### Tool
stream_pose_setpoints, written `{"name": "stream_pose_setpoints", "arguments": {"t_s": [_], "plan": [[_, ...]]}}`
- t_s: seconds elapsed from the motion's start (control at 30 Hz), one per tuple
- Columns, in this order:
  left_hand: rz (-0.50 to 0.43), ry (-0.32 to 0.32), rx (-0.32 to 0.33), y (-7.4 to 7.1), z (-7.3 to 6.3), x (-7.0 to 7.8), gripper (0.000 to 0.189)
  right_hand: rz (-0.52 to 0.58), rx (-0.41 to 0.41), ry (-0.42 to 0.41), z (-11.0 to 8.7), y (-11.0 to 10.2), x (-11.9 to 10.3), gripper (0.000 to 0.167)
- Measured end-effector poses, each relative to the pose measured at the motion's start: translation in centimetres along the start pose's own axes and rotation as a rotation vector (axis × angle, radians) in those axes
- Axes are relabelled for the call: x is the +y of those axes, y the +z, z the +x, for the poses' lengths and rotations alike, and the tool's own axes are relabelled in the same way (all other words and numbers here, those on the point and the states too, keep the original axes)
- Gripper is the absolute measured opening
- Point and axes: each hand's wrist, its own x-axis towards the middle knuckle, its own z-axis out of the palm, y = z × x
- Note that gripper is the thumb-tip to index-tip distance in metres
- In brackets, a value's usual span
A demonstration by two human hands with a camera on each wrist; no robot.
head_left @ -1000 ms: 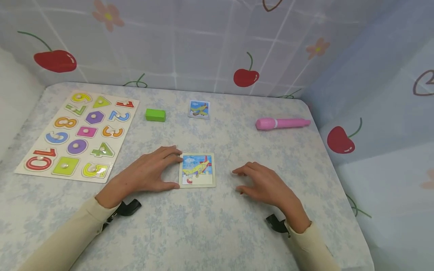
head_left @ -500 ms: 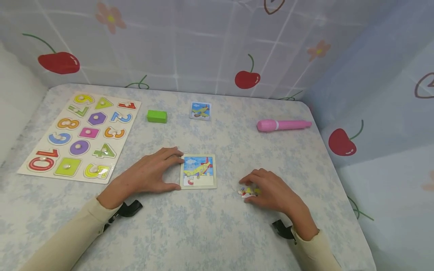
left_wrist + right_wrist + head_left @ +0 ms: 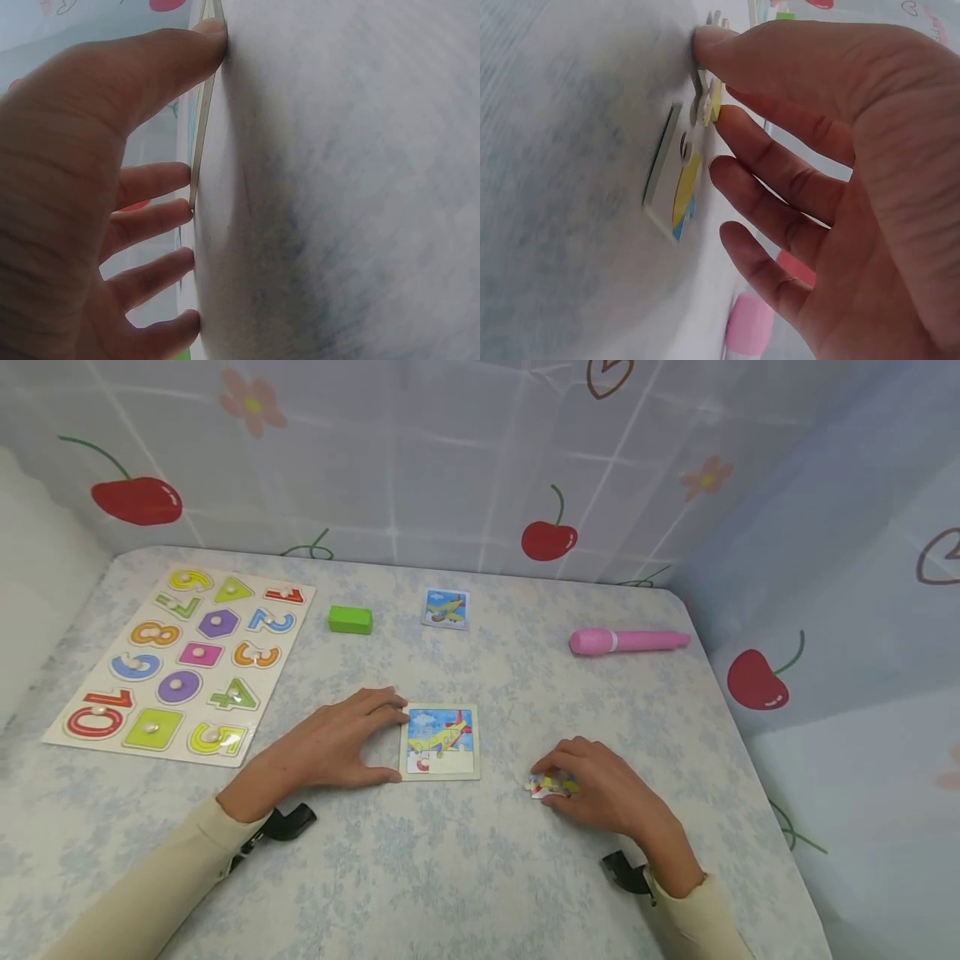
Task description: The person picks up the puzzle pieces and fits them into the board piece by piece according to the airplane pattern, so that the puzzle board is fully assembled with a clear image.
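A small square jigsaw board (image 3: pixel 441 764) with an airplane picture lies at the table's middle; its lower part shows bare white. My left hand (image 3: pixel 330 742) rests at its left side, thumb at the near corner and fingertips against the edge, as the left wrist view also shows. My right hand (image 3: pixel 600 785), to the board's right, pinches a puzzle piece (image 3: pixel 546 785) between thumb and fingers, low over the cloth. In the right wrist view another puzzle piece (image 3: pixel 671 187), yellow, blue and white, lies on the cloth below the spread other fingers.
A number-and-shape peg board (image 3: pixel 180 668) lies at the left. Farther back are a green block (image 3: pixel 350 620) and an airplane picture card (image 3: pixel 446 609). A pink pen-shaped item (image 3: pixel 630 642) lies back right. A printed curtain (image 3: pixel 450 460) borders the table's far side.
My right hand has moved slightly right and nearer to me, and its thumb and fingers have come together on a puzzle piece. The left hand has stayed at the board's edge.
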Motion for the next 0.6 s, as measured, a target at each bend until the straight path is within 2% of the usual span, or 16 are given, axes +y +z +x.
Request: {"name": "stream_pose_setpoints", "arguments": {"t_s": [0.2,0.37,0.6], "plan": [[-0.001,0.013,0.026,0.0,0.0,0.1,0.076,-0.01,0.015,-0.056,1.2,-0.2,-0.7,0.03],[-0.005,0.004,0.02,0.0,0.0,0.1,0.076,-0.02,0.033,-0.106,2.5,-0.6,-1.6,0.03],[0.0,0.015,0.02,0.0,0.0,0.1,0.077,-0.049,0.03,-0.131,4.4,-0.8,-2.9,0.03]]}}
